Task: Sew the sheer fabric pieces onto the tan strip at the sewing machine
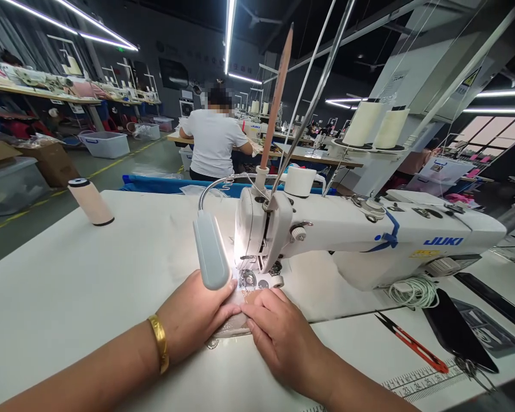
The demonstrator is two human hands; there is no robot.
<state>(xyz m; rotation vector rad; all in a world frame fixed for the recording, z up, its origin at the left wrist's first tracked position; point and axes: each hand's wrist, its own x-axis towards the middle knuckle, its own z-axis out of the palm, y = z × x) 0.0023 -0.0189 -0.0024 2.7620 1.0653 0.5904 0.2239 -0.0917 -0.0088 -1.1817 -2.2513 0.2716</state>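
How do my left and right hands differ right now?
Your left hand has a gold bracelet at its wrist; none shows on the right hand. The grey lamp hides part of the left hand from this view, while the back of the right hand is uncovered. Both hands are at the pale fabric, in front of the sewing machine.

Strip lights (229, 34) over grey floor (154, 160)

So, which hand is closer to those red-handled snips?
Right. The right hand is to the left of the snips, at the fabric; the left hand is farther off, beyond the right hand.
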